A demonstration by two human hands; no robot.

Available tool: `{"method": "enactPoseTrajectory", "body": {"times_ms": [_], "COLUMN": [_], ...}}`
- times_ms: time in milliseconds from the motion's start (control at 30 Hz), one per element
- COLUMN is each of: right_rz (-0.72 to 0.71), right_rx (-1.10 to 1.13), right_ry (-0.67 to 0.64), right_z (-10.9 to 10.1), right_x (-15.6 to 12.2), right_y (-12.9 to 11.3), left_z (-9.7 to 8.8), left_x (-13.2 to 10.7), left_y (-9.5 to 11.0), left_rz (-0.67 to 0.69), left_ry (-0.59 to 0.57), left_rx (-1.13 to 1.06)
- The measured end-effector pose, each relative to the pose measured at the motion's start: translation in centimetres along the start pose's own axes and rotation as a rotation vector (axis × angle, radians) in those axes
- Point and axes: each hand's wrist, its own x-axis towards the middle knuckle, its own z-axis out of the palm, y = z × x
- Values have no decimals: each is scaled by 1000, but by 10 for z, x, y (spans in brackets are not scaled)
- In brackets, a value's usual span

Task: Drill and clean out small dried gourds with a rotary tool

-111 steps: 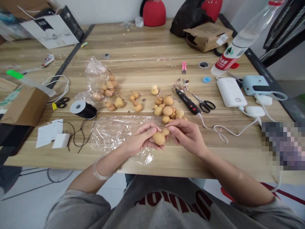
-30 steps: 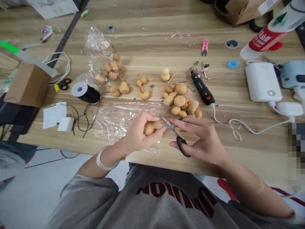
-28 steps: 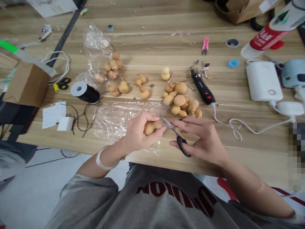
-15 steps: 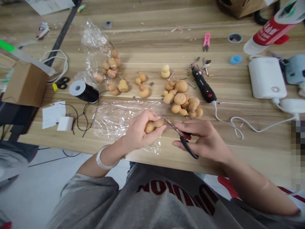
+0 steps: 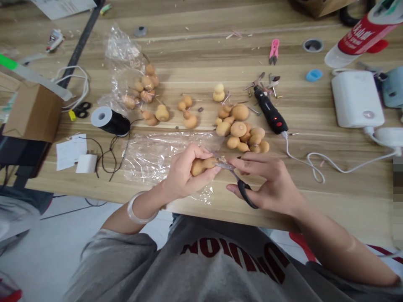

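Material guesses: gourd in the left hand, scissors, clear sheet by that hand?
Held gourd: plant shell, likely dried; smooth, mostly matte tan skin, two-lobed shape.
Scissors: blades probably steel, given their grey metallic sheen; black handles look like plastic, possibly rubber-coated.
Clear sheet: thin, glossy plastic film; wood grain shows through and creases glint. Exact polymer can't be told.

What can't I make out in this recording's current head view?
In the head view:
Held gourd: partly hidden by the left hand.
Scissors: one handle mostly hidden by the right hand.
Bottle: top cut off by the picture's edge.
White paper: any print too blurred to read.
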Motion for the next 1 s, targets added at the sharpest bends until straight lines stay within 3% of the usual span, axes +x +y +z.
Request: {"method": "enactPoseTrajectory", "body": {"times_ms": [200,400,667,1000], "right_rz": [-29,-45,-15,47], "right_rx": [-125,-108,-287,-172], "right_ry": [-17,-81,-88,-113], "right_z": [-2,-5,-2,0], "right_x": [-2,-4,-7,-6], "right_y": [-2,-1,-5,-5], "left_z": [0,0,-1,0], "left_x": [-1,-1,0,-2], "left_y": [-1,-4,-4,-9], "left_rz": [2,16,111,122], "left_ry": [-47,-69,-109,-93], "left_rx": [-39,-55,118,180]}}
